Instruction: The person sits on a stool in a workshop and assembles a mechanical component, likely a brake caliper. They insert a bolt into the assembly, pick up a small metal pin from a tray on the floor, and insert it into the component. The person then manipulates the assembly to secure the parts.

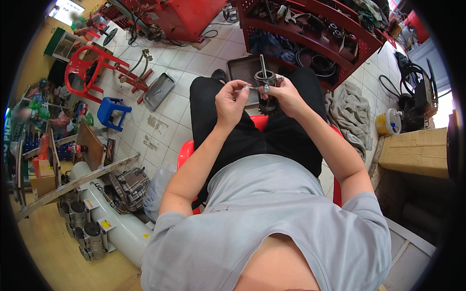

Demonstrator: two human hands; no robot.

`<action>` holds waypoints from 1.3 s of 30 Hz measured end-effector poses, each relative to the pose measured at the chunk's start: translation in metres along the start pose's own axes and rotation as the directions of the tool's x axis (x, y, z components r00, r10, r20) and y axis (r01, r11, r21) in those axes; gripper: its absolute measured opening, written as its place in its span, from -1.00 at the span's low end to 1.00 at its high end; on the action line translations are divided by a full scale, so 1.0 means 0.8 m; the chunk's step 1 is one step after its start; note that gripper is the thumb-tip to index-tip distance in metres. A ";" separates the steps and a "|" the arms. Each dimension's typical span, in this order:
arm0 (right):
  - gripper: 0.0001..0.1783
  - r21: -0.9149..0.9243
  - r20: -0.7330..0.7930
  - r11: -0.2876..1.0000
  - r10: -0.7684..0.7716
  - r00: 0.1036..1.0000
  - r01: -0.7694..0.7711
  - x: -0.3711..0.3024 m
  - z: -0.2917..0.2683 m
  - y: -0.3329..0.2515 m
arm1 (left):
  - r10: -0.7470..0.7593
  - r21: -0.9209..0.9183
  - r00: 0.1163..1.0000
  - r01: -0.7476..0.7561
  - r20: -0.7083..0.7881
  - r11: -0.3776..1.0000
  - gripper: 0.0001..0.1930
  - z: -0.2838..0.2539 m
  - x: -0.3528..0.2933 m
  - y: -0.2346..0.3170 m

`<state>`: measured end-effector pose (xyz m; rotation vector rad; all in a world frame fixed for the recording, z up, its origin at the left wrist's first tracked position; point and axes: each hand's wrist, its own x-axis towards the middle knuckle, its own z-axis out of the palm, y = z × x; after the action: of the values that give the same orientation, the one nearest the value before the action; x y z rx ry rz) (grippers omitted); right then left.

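Note:
Between my knees a dark metal cylinder stands nearly upright. A thin steel rod sticks up from its round top. My right hand grips the cylinder from the right side, thumb toward me. A silver bolt-like end shows beside that thumb. Just left of the cylinder, my left hand pinches a small, thin metal piece. That piece points toward the cylinder; its exact kind is too small to tell, and I cannot tell whether it touches. Beyond and partly behind the cylinder lies a grey metal tray on the floor.
Ahead stands a red shelf cart loaded with parts. A crumpled grey cloth and a white-yellow bucket are on the right. Leftward are a second tray, a blue stool, a red chair and a white tank.

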<state>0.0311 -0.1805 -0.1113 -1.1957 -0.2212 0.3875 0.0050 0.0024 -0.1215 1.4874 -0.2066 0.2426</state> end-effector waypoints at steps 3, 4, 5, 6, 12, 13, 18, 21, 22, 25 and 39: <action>-0.72 0.033 0.008 0.999 -0.003 1.000 0.003 0.003 -0.003 0.004 | -0.114 -0.278 0.993 0.111 0.007 0.954 -0.88 -0.010 0.010 -0.004; -0.71 0.048 0.005 0.999 0.009 1.000 -0.009 0.003 -0.004 0.003 | -0.149 -0.395 0.988 0.148 0.028 0.907 -0.87 -0.016 0.014 -0.007; -0.71 0.063 0.002 0.998 0.020 1.000 -0.020 0.002 -0.004 0.002 | -0.181 -0.505 0.982 0.183 0.053 0.844 -0.87 -0.021 0.015 -0.010; -0.70 0.077 -0.001 0.997 0.031 1.000 -0.031 0.002 -0.004 0.000 | -0.226 -0.513 0.971 0.234 0.079 0.826 -0.84 -0.024 0.016 -0.012; -0.58 0.300 0.100 0.953 0.005 0.995 -0.035 0.000 -0.004 0.005 | -0.556 -0.617 0.810 0.538 0.189 0.574 -0.80 -0.020 0.010 -0.021; -0.57 0.317 0.074 0.948 0.017 0.997 -0.040 -0.002 -0.002 0.005 | -0.557 -0.602 0.805 0.553 0.206 0.576 -0.80 -0.019 0.009 -0.020; -0.47 0.357 -0.045 0.928 0.136 0.990 -0.111 -0.009 0.002 -0.005 | -0.416 -0.419 0.872 0.488 0.257 0.765 -0.77 -0.012 0.005 -0.006; -0.43 0.331 -0.093 0.941 0.108 0.990 -0.071 -0.005 -0.002 0.000 | -0.251 -0.186 0.938 0.299 0.240 0.936 -0.75 -0.006 0.000 -0.001; -0.45 0.331 -0.088 0.941 0.107 0.990 -0.072 -0.005 -0.003 -0.001 | -0.206 -0.130 0.949 0.241 0.238 0.962 -0.75 -0.006 0.000 -0.002; -0.51 0.322 -0.084 0.945 0.095 0.992 -0.063 -0.005 -0.003 -0.003 | -0.090 0.005 0.967 0.091 0.240 0.996 -0.76 -0.006 0.000 -0.005; -0.46 0.204 -0.098 0.977 0.089 0.991 -0.067 -0.010 0.007 -0.014 | 0.021 0.181 0.978 -0.059 0.206 0.982 -0.74 -0.016 0.005 -0.003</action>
<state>0.0242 -0.1826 -0.0986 -1.0250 -0.0406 0.4034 0.0093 0.0149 -0.1239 1.6964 -0.3875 0.1447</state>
